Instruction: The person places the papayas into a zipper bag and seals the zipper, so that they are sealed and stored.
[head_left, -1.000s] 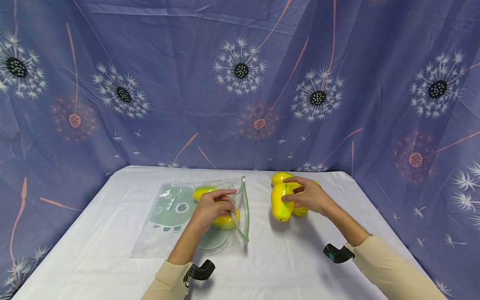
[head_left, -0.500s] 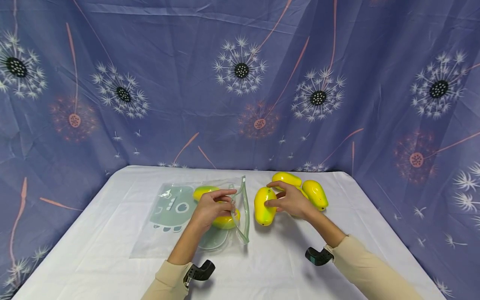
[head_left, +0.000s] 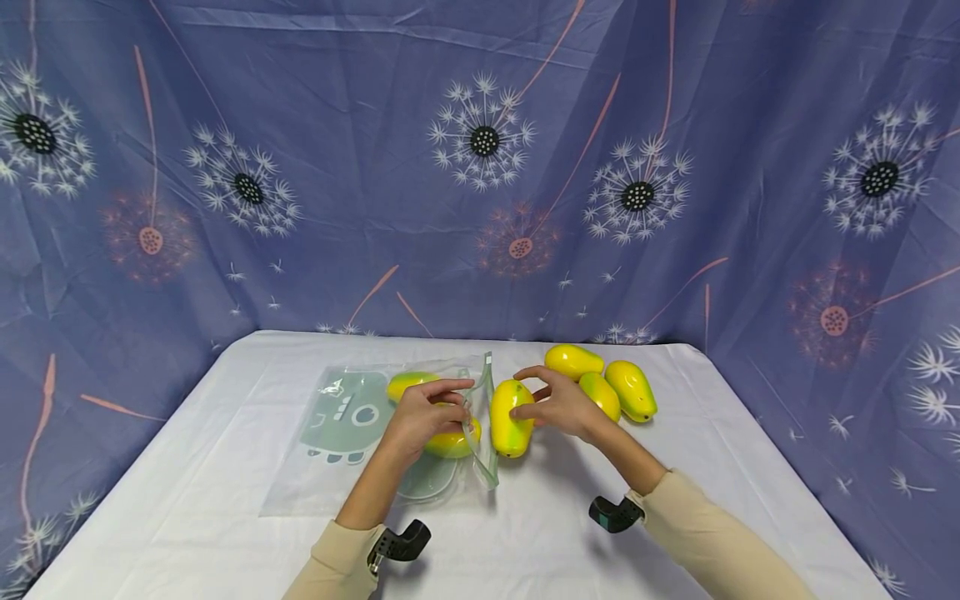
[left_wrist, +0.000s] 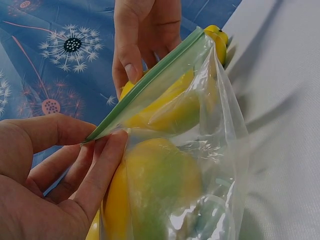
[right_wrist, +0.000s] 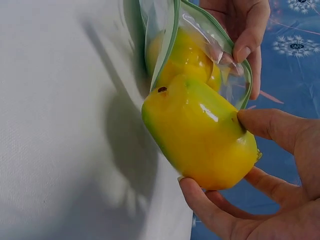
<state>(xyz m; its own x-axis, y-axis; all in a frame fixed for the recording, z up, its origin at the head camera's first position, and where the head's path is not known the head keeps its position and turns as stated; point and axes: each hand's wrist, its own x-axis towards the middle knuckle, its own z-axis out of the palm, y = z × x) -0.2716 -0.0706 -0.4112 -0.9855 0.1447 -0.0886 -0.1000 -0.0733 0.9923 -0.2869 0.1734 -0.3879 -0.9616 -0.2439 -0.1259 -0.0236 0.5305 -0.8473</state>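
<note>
My left hand (head_left: 423, 418) pinches the green-edged rim of a clear zip bag (left_wrist: 150, 85), which lies on its side with its mouth held apart toward the right. Inside the bag sit two yellow-green fruits, papaya- or mango-like, one nearer the mouth (head_left: 450, 442) and one farther back (head_left: 408, 383). My right hand (head_left: 562, 406) grips another such yellow fruit (right_wrist: 200, 132) between thumb and fingers, right at the bag's mouth. In the right wrist view this fruit overlaps the opening; whether it touches the rim I cannot tell.
Three more yellow fruits (head_left: 632, 390) lie grouped at the back right of the white-covered table (head_left: 555, 533). A pale green cartoon print (head_left: 348, 417) marks the bag. Behind the table hangs a blue-purple dandelion curtain (head_left: 360, 167).
The right hand has carried its fruit leftward, away from the other fruits and up to the bag's mouth. My left hand and the bag have stayed in place.
</note>
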